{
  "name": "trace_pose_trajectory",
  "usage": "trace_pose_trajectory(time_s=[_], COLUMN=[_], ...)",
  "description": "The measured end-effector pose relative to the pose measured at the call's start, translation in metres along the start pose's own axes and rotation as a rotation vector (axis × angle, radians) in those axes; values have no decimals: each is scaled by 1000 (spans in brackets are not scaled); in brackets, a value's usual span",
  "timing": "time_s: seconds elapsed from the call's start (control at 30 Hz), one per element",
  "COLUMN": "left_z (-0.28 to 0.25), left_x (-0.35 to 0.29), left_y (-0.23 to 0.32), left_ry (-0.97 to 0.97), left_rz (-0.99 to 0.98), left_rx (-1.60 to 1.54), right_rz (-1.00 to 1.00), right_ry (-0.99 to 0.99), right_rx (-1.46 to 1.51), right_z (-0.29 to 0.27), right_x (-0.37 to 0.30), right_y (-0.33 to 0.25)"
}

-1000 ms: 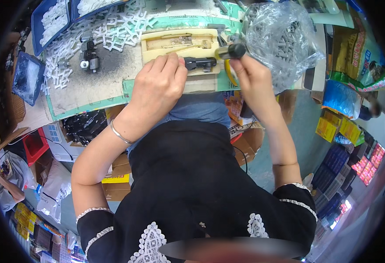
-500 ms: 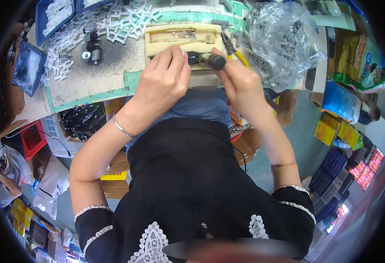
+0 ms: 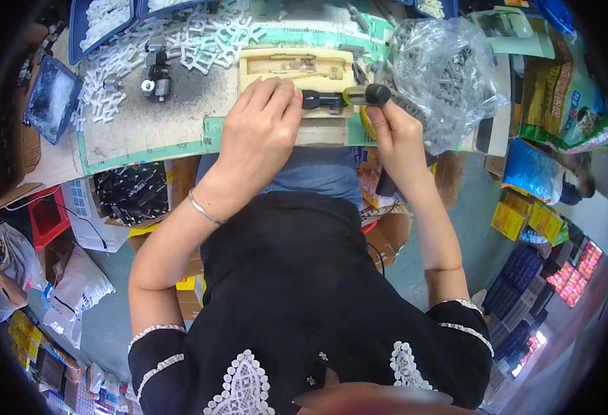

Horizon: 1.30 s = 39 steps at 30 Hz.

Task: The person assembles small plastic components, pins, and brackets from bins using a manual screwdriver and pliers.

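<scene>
Black part (image 3: pixel 322 102) lies along the near side of the cream fixture (image 3: pixel 244 68), between the hands. Further left, white branching pieces (image 3: pixel 214 43) are scattered. The left hand (image 3: pixel 261 128) bends its fingers over the black part's left end; whether they pinch or only press, I cannot tell. Half a second ago the dark-ended tool (image 3: pixel 377 95) covered much of the black part; now it sits by the right end, leaving more exposed. This suggests repeated tool strokes, with the left hand steadying. The right hand (image 3: pixel 402 130) grasps the tool, just left of a clear bag (image 3: pixel 449 83).
</scene>
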<state>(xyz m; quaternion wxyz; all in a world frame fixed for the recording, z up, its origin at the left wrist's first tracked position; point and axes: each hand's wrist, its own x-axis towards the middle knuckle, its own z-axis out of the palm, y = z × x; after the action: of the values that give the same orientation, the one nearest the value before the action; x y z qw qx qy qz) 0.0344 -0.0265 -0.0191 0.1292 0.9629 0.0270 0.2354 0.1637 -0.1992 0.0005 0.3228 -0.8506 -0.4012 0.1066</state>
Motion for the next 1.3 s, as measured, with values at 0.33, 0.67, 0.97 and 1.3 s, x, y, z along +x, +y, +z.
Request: trace_pose_trajectory(time_s=[0.33,0.67,0.97,1.3], left_z=[24,32,29,24], left_x=[-41,-47,-54,-48], left_y=[45,50,50,39], left_ry=[-44,-82,-148,-29], left_rz=[-163,-218,-229,-220], left_rx=[83,153,80,-72], right_rz=[-327,-366,-470,-183], right_ry=[-180,-190,-255,-2], right_rx=[-139,-115,-145,101], right_z=[23,28,36,10], right_x=[33,39,49,42], right_y=[-44,-47,-79,-65])
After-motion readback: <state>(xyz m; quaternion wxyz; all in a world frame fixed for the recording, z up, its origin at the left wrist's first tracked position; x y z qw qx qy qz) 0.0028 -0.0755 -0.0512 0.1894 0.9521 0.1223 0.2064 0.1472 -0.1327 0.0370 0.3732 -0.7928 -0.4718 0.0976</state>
